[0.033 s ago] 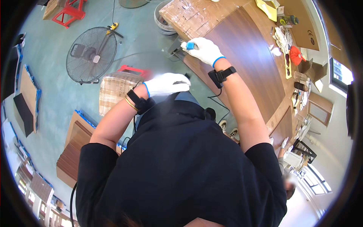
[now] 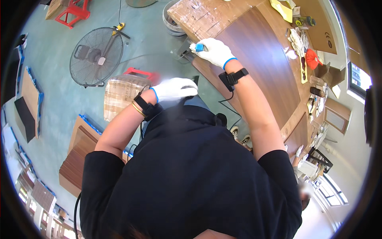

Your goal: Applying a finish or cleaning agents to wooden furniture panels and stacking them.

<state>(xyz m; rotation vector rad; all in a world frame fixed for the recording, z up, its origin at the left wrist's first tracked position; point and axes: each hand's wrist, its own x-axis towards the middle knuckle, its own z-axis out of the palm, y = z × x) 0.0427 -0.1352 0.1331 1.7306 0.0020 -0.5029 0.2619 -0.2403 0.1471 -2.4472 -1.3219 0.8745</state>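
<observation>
The white-gloved right hand (image 2: 216, 51) has its fingers closed on a small blue block (image 2: 199, 47), by the near edge of a brown wood-grain board (image 2: 262, 51) lying on the table (image 2: 195, 16). The left hand (image 2: 173, 89), also gloved, is half curled in front of the body; whether it grips anything I cannot tell. Dark print runs across the taped cardboard box (image 2: 123, 95) on the floor side, small and blurred. A cardboard sheet (image 2: 318, 34) beyond the board carries black printed marks, and a dark bottle (image 2: 303, 21) beside it shows a yellowish marking
</observation>
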